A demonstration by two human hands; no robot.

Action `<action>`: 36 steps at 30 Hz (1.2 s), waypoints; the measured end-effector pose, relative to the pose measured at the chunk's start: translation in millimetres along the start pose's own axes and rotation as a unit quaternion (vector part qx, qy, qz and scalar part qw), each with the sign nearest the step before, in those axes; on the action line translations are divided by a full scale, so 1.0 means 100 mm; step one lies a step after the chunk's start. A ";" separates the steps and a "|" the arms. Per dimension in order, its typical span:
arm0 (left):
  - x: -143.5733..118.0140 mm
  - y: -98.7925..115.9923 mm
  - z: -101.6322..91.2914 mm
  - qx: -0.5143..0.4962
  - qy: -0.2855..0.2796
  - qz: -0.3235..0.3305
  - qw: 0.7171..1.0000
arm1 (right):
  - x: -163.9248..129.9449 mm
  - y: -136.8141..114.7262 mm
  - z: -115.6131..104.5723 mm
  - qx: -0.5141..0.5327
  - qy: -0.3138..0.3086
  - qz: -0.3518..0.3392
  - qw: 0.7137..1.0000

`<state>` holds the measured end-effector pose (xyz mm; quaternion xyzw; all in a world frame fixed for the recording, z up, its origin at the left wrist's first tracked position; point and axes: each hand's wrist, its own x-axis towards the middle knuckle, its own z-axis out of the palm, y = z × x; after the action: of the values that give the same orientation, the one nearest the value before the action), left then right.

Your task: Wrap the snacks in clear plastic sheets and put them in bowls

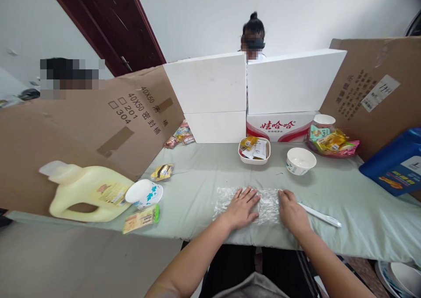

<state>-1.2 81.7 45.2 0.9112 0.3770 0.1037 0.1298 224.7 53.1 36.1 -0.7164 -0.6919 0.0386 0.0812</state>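
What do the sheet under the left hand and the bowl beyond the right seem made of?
Sheet: likely thin plastic film, glossy, see-through with bright creases. Bowl: probably coated paper, smooth and white with printed blue marks, though plastic is possible.

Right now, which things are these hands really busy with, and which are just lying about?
Apparently in use:
clear plastic, flat under the left hand, with the right hand at its edge

Apparently just lying about:
yellow jug
tipped paper bowl
upright paper bowl
tub of packets
blue bottle
white handle by the right hand; contact unclear
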 end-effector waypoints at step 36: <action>-0.95 -0.94 -0.23 0.088 0.034 -0.222 0.970 | 0.03 -0.48 0.28 0.004 -0.035 -0.175 0.984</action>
<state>-135.8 81.1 28.8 0.8083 0.5819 0.0693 0.0563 172.8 59.8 16.7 -0.5819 -0.8090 0.0518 0.0655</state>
